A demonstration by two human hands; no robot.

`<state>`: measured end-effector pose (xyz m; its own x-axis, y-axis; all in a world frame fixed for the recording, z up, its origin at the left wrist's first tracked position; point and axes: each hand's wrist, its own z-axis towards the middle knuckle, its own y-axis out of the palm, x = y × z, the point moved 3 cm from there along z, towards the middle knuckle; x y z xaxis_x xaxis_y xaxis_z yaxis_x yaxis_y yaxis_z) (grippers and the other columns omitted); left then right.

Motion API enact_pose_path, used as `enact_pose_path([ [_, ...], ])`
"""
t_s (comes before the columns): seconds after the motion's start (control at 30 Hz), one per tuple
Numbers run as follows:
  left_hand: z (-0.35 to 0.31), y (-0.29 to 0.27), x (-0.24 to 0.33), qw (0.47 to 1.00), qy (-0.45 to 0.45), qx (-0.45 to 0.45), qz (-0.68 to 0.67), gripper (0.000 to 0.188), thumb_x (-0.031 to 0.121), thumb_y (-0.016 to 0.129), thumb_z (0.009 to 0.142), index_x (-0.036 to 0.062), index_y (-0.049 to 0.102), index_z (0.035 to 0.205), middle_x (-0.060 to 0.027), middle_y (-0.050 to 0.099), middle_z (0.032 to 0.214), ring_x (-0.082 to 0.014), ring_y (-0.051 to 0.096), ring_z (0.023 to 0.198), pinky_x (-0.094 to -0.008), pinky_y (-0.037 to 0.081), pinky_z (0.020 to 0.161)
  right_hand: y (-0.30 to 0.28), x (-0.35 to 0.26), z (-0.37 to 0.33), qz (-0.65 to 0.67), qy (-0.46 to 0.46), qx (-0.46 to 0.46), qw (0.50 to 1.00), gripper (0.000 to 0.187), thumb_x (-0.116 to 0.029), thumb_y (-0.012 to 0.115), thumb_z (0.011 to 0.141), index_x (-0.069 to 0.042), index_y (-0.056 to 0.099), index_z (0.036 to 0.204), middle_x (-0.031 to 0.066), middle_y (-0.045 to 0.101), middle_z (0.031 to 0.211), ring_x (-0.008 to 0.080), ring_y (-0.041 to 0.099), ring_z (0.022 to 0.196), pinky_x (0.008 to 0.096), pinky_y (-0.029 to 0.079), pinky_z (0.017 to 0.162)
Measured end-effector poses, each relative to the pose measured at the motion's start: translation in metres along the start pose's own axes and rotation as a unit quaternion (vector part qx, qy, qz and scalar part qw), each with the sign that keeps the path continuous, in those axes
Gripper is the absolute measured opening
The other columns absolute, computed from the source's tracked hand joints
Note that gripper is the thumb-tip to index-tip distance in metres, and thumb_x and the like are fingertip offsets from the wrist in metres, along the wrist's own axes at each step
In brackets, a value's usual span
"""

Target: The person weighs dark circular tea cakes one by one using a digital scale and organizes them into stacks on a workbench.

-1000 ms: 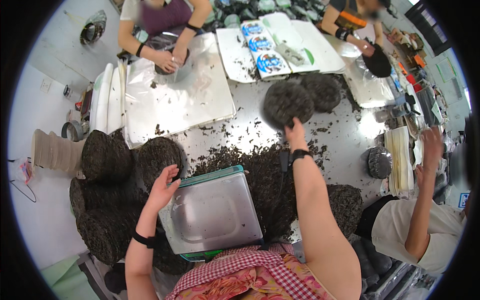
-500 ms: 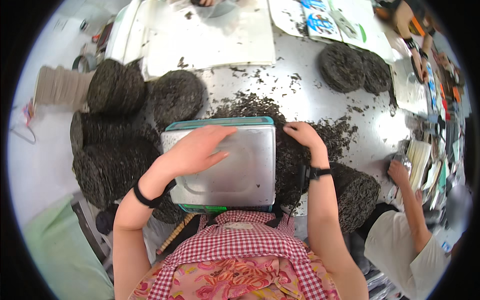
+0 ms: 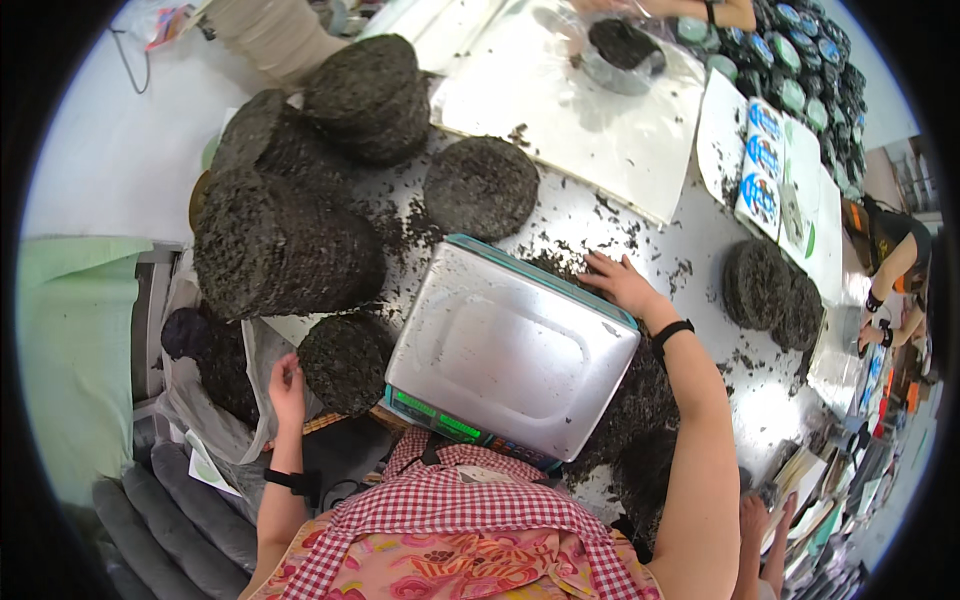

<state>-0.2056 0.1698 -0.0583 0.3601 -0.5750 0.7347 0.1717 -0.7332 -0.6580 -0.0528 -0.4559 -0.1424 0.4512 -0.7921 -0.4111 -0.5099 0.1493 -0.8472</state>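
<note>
A scale (image 3: 520, 350) with a broad metal pan and teal body stands turned at an angle in front of me, its display lit green. Beyond its far right edge, my right hand (image 3: 625, 287) spreads its fingers, the tips over loose dark flakes like dried seaweed. My left hand (image 3: 288, 392) hovers left of the scale, fingers loosely bent and somewhat apart, with nothing visible in them. Right beside it is a round dark cake of pressed seaweed (image 3: 347, 362). Another flat round cake (image 3: 481, 188) lies past the scale.
Thick stacks of seaweed cakes (image 3: 285, 245) crowd the left side, above an open plastic bag (image 3: 250, 380). White sheets (image 3: 570, 110) cover the far table, where another person's arm (image 3: 700, 10) is near a bagged cake (image 3: 625, 48). Two cakes (image 3: 757, 285) lie at right.
My view has turned to the left. My left hand has left the scale pan for the cake on the left. My right hand's fingers have spread at the pan's far edge.
</note>
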Motion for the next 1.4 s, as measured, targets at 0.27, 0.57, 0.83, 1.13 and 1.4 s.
enact_pose_path([
  [0.27, -0.016, 0.05, -0.045, 0.981, -0.177, 0.006, -0.082, 0.076, 0.02, 0.07, 0.077, -0.0038, 0.027, 0.135, -0.022, 0.043, 0.127, -0.0315, 0.044, 0.117, -0.038, 0.036, 0.097, 0.029, -0.019, -0.108, 0.117, 0.305, -0.129, 0.936, 0.044, -0.024, 0.051, 0.085, -0.008, 0.048, 0.126, 0.0162, 0.054, 0.121, 0.0349, 0.051, 0.109, 0.0413, 0.042, 0.092],
  [0.57, -0.017, 0.059, -0.026, 0.974, -0.054, 0.141, 0.171, 0.073, 0.018, 0.076, 0.07, -0.0059, 0.036, 0.126, -0.0222, 0.046, 0.118, -0.0389, 0.044, 0.11, -0.0476, 0.038, 0.094, -0.036, -0.299, -0.078, 0.136, 0.259, 0.185, 0.938, 0.049, -0.019, 0.061, 0.076, -0.002, 0.045, 0.12, 0.02, 0.052, 0.116, 0.0365, 0.049, 0.107, 0.0465, 0.037, 0.095],
  [0.83, -0.023, 0.011, -0.005, 0.996, 0.034, 0.08, -0.021, 0.052, 0.023, 0.071, 0.076, -0.0069, 0.047, 0.111, -0.0214, 0.056, 0.101, -0.0343, 0.054, 0.094, -0.0413, 0.043, 0.084, -0.001, -0.216, -0.123, 0.133, 0.386, 0.343, 0.846, 0.054, -0.023, 0.062, 0.077, 0.002, 0.046, 0.121, 0.0225, 0.046, 0.127, 0.039, 0.047, 0.112, 0.0419, 0.037, 0.097],
  [1.13, -0.109, 0.055, 0.158, 0.848, 0.526, 0.011, -0.063, 0.028, 0.004, 0.069, 0.06, 0.0072, 0.053, 0.083, -0.0092, 0.061, 0.093, -0.0305, 0.055, 0.092, -0.0411, 0.04, 0.081, 0.045, -0.24, -0.428, -0.025, 0.714, 0.484, 0.505, 0.083, -0.042, 0.072, 0.068, 0.004, 0.039, 0.128, 0.0231, 0.046, 0.127, 0.0389, 0.042, 0.117, 0.0449, 0.033, 0.099],
  [1.4, -0.144, 0.174, 0.221, 0.683, 0.664, -0.293, 0.081, 0.03, 0.016, 0.073, 0.067, 0.0108, 0.055, 0.091, -0.0076, 0.055, 0.109, -0.0272, 0.048, 0.107, -0.041, 0.037, 0.088, 0.135, -0.215, -0.465, 0.121, 0.696, 0.484, 0.516, 0.066, -0.034, 0.079, 0.063, 0.007, 0.052, 0.108, 0.0257, 0.056, 0.103, 0.0404, 0.052, 0.102, 0.0447, 0.043, 0.086],
])
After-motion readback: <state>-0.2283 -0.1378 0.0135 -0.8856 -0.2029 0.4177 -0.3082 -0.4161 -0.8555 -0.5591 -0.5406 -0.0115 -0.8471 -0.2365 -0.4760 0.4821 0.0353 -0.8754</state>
